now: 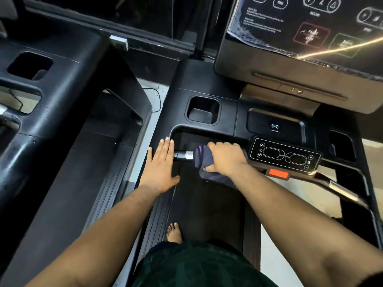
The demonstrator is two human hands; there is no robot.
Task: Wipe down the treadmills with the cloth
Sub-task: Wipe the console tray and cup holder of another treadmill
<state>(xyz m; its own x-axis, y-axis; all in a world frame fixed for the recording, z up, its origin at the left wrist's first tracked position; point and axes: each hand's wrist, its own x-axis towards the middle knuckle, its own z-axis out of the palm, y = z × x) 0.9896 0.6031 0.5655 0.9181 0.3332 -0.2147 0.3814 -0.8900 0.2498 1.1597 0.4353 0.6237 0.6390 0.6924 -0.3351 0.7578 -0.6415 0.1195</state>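
Observation:
I stand on the belt of a black treadmill. My right hand grips a dark grey cloth with a purple edge, wrapped round the treadmill's front handlebar. The bar's metal end sticks out to the left of the cloth. My left hand lies flat with straight fingers on the treadmill's left side rail, just left of the bar's end. The small control panel with oval buttons sits right of my right hand. The big console screen is at the top right.
A second black treadmill stands close on the left, with a narrow strip of pale floor between. A cup recess and a wireless charging pad lie in the console tray. A red safety tab hangs under the panel. My bare foot is on the belt.

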